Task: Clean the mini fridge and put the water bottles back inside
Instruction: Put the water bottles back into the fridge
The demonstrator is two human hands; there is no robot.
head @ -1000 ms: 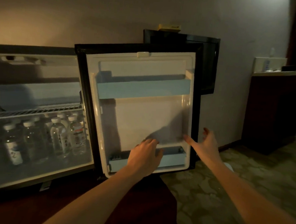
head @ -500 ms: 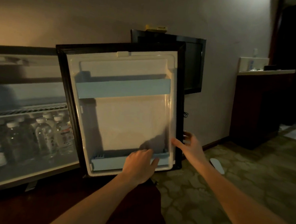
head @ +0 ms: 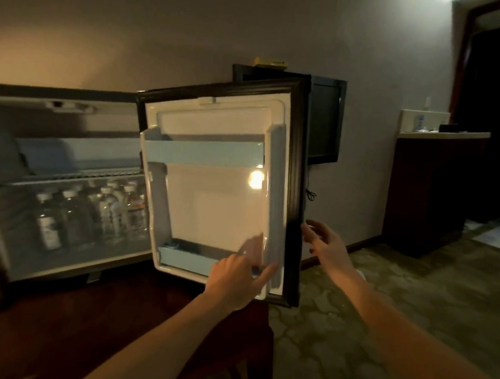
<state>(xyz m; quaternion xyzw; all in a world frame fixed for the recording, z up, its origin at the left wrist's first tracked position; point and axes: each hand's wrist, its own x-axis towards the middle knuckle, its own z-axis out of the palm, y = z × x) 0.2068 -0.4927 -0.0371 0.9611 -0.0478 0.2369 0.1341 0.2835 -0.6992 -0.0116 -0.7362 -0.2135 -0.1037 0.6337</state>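
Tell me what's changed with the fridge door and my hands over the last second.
The fridge door has swung partway toward closing. The left hand stays on its lower inner edge; the right hand has moved to the outer edge, open. The water bottles stay inside, under the wire shelf.

Fridge (head: 70, 137) open, door (head: 219, 193) ajar; bottles (head: 95, 215) upright on bottom.

Fridge door (head: 218, 205) liner glossy white plastic; water bottles (head: 107, 212) clear plastic; shelf (head: 77, 175) wire metal.
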